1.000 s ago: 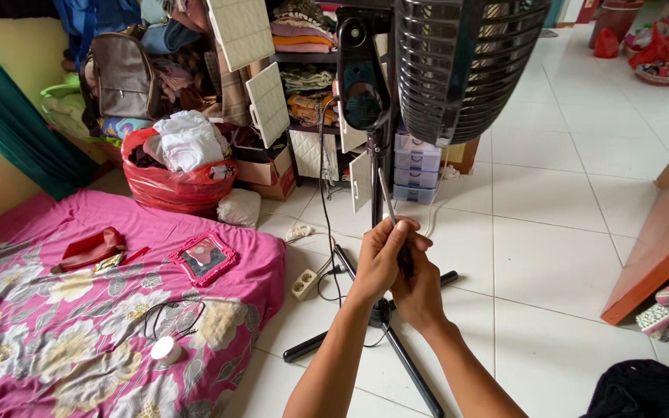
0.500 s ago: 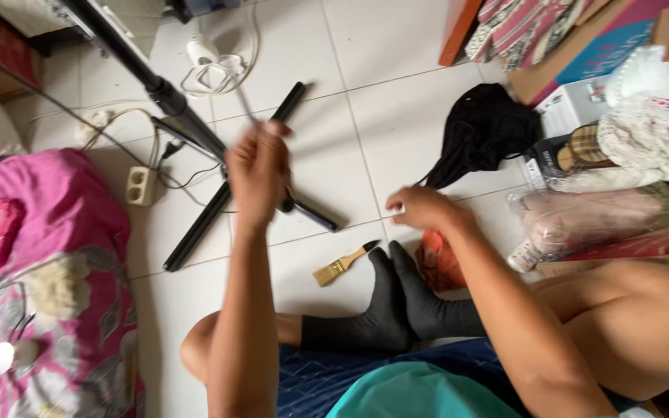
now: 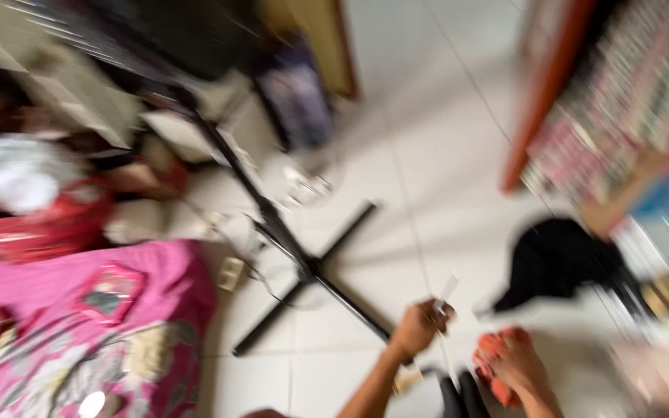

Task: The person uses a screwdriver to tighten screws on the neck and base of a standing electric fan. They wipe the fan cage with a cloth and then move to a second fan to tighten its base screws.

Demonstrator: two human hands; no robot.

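Blurred view. Pink bedspread [image 3: 79,325] lower left; red bag [image 3: 36,224] beyond it; black cloth [image 3: 559,263] on white tiled floor [image 3: 427,155].

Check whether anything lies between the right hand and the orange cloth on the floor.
Nothing visible does. The right hand already lies on the orange cloth, fingers over it. The left hand is apart, to its left, pinching a thin pale strip near the fan stand's cross base. The picture is blurred, so small things may be missed.
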